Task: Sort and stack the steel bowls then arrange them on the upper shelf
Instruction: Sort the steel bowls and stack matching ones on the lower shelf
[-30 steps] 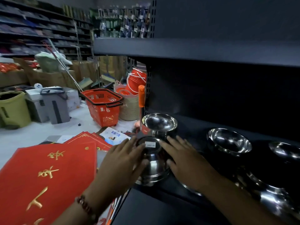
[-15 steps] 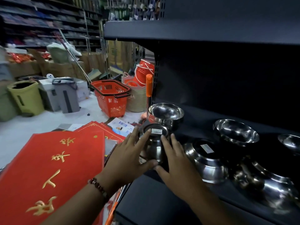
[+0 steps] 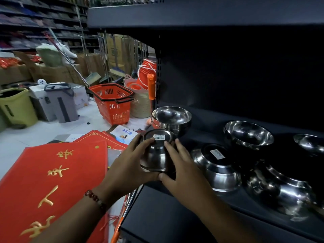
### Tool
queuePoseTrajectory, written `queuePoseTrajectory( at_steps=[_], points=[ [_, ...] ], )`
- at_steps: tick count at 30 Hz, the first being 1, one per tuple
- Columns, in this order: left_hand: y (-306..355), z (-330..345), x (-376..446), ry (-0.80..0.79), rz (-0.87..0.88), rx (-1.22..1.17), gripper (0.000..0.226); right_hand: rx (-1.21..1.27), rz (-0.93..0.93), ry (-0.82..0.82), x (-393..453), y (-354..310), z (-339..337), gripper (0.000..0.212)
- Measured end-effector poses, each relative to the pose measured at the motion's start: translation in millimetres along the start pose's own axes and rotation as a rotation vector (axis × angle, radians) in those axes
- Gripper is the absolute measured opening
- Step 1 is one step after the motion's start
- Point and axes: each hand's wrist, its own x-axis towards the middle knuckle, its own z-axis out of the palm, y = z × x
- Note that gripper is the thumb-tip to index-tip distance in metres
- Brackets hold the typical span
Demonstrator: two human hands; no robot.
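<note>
Upturned bowl [image 3: 156,153] higher between hands

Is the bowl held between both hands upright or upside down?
Upside down: the held bowl shows its flat base with a barcode sticker facing up, rim pointing down.

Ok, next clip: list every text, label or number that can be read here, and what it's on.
Nothing here can be quoted with confidence.
Barcode sticker on the held bowl: print too small to read.
Sticker on the next upturned bowl: blurred.
Gold characters on the red mats: large, but seen at an angle; not read reliably.
Blue characters on the white packet: upside down, unclear.
</note>
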Motion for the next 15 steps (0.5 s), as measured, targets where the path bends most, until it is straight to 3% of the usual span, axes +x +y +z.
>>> queuePoseTrajectory(
  at_steps=[9, 15],
  points=[
    [8, -8, -8, 0.141, -0.021, -0.153, 0.105, 0.159, -0.129, 0.117, -6, -12, -17, 0.083],
    [22, -25, -16, 0.221, -0.065, -0.465, 0.101, 0.358, -0.163, 0.315, -8, -20, -32, 0.072]
  ],
)
